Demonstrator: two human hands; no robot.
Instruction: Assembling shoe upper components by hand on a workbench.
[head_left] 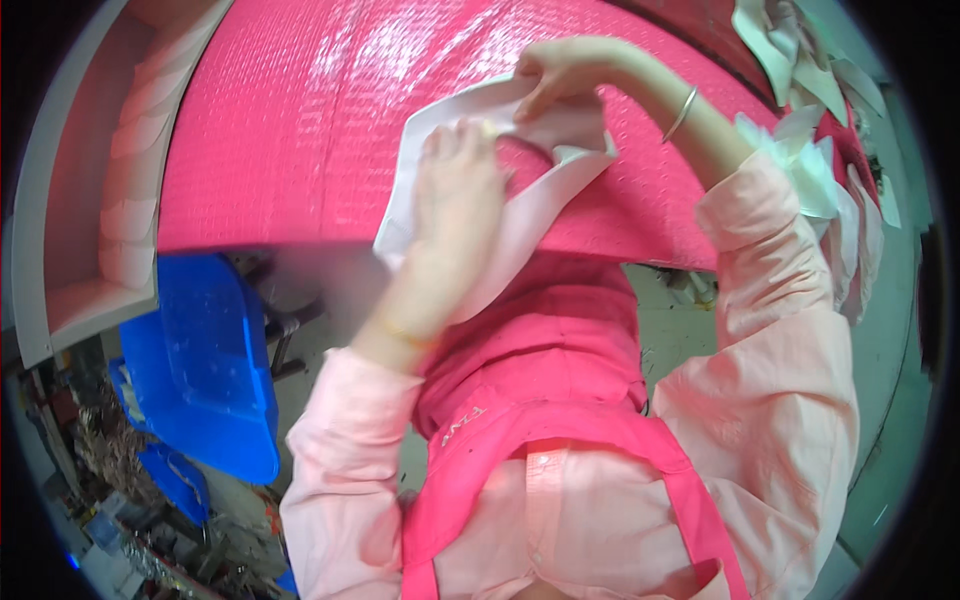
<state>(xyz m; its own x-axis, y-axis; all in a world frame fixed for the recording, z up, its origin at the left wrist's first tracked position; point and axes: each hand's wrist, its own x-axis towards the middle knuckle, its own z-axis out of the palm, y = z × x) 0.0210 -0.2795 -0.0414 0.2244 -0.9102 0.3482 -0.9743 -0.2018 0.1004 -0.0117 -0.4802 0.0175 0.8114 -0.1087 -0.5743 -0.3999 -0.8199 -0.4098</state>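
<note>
A soft white sheet-like piece (535, 205) with a curved cut-out lies partly folded over the near edge of the pink-covered table (290, 150). My left hand (458, 190) presses down on its left part, fingers bent and close together. Something small and yellowish shows at the fingertips, too small to name. With thumb and fingers my right hand (562, 75) pinches the far right edge of the same piece. The near end of the piece hangs toward my pink apron (540, 340).
On the left stands a pale open box (85, 290) with several white pieces stacked inside. Below it is a blue plastic bin (200, 360). Several white pieces (800, 160) hang or lie at the table's right end. Clutter covers the floor at lower left.
</note>
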